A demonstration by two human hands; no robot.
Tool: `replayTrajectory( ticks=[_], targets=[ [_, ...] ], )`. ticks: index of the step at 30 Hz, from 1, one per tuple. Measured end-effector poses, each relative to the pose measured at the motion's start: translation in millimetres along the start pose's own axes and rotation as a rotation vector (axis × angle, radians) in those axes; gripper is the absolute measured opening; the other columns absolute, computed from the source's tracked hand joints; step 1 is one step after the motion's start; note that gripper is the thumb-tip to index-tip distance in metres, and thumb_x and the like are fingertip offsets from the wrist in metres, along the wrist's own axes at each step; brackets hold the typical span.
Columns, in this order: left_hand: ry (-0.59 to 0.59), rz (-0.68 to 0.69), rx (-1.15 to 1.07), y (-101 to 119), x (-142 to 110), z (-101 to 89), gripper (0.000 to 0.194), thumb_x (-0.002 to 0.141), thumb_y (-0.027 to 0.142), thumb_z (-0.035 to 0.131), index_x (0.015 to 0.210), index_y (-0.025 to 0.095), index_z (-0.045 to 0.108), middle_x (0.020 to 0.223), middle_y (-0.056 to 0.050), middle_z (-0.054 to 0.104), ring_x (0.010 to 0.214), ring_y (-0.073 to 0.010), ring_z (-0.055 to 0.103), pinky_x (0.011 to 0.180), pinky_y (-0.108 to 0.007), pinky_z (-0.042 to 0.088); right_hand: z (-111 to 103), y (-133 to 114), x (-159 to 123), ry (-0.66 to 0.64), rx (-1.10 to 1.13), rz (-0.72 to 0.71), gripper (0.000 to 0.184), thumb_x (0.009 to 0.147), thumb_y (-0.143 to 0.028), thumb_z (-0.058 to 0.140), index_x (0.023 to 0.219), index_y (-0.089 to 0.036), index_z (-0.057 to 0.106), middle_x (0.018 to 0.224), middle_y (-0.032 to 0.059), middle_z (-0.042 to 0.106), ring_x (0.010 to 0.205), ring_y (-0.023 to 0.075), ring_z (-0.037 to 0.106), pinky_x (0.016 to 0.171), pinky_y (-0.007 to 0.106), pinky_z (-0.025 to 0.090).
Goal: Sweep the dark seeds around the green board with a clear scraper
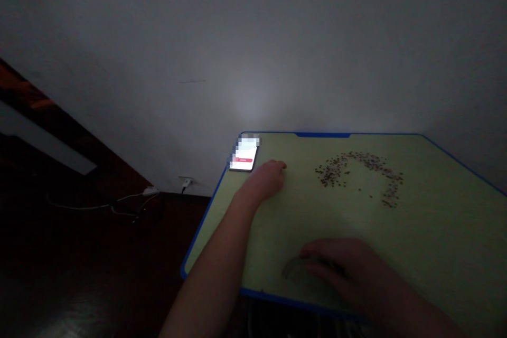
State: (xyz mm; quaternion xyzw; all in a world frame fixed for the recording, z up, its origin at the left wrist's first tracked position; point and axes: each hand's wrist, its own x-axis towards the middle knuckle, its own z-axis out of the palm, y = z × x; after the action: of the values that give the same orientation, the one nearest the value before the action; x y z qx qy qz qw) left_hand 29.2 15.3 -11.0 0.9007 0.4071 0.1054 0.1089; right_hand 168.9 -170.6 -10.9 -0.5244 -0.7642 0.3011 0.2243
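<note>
My left hand [269,179] is over the table's left part, just right of a lit phone [244,156]. Its fingers are curled together; whatever they may hold is too small or hidden to name. Close to the front edge, my right hand [344,264] is wrapped round a see-through, rounded container [299,274], perhaps a bowl, blurred in the dim light. Many small dark seed-like bits [368,161] lie in a curved band to the right of my left hand, a few of them loose inside the curve.
The pale table [443,232] has a blue rim and stands against a grey wall [336,53]. On the left, a white cable [87,207] runs across the dark floor to a plug [186,184] at the wall. Dark furniture [31,132] stands at the far left.
</note>
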Motion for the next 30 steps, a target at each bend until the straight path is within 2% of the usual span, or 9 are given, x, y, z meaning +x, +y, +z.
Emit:
replayTrajectory(
  ticks=[5, 8, 14, 26, 30],
  targets=[
    [-0.009, -0.013, 0.0, 1.2, -0.4, -2.2, 0.038, 0.086, 0.017, 0.032, 0.116, 0.013, 0.055, 0.117, -0.01, 0.06, 0.109, -0.0172, 0.053, 0.096, -0.029, 0.039, 3.9, -7.1, 32.9, -0.031, -0.087, -0.078, 0.012, 0.084, -0.023, 0.055, 0.084, -0.023, 0.067, 0.081, -0.0017, 0.07, 0.073, 0.0143, 0.061, 0.068, 0.026, 0.041],
    [-0.011, -0.007, -0.003, 1.6, -0.4, -3.4, 0.038, 0.086, 0.017, 0.033, 0.115, 0.012, 0.056, 0.116, -0.011, 0.06, 0.108, -0.0176, 0.054, 0.095, -0.029, 0.04, 10.1, -13.1, 41.7, -0.033, -0.135, -0.097, 0.01, 0.082, -0.023, 0.057, 0.079, -0.022, 0.067, 0.077, -0.0014, 0.069, 0.07, 0.0139, 0.06, 0.066, 0.026, 0.039],
    [-0.01, -0.002, -0.014, 0.9, -0.4, -3.6, 0.037, 0.084, 0.017, 0.035, 0.112, 0.013, 0.058, 0.114, -0.01, 0.061, 0.106, -0.0178, 0.055, 0.094, -0.029, 0.041, 18.8, -17.3, 38.4, -0.087, -0.068, -0.123, 0.012, 0.083, -0.023, 0.057, 0.076, -0.021, 0.067, 0.074, -0.0024, 0.069, 0.065, 0.0111, 0.059, 0.062, 0.022, 0.038],
    [-0.019, -0.027, -0.034, 1.9, -0.7, -5.0, 0.037, 0.086, 0.019, 0.034, 0.113, 0.012, 0.058, 0.116, -0.011, 0.061, 0.107, -0.0183, 0.055, 0.095, -0.03, 0.039, 19.6, -14.8, 28.0, -0.087, 0.053, -0.115, 0.012, 0.082, -0.023, 0.057, 0.084, -0.024, 0.069, 0.079, -0.0036, 0.07, 0.07, 0.0105, 0.061, 0.066, 0.021, 0.039],
    [-0.001, -0.016, -0.043, 0.2, -1.7, -4.6, 0.037, 0.086, 0.02, 0.033, 0.112, 0.011, 0.058, 0.113, -0.011, 0.061, 0.105, -0.0186, 0.055, 0.094, -0.031, 0.041, 9.2, -10.9, 18.5, -0.068, 0.048, -0.062, 0.011, 0.079, -0.021, 0.06, 0.084, -0.025, 0.069, 0.081, -0.004, 0.07, 0.072, 0.0111, 0.061, 0.067, 0.02, 0.04]
  ],
)
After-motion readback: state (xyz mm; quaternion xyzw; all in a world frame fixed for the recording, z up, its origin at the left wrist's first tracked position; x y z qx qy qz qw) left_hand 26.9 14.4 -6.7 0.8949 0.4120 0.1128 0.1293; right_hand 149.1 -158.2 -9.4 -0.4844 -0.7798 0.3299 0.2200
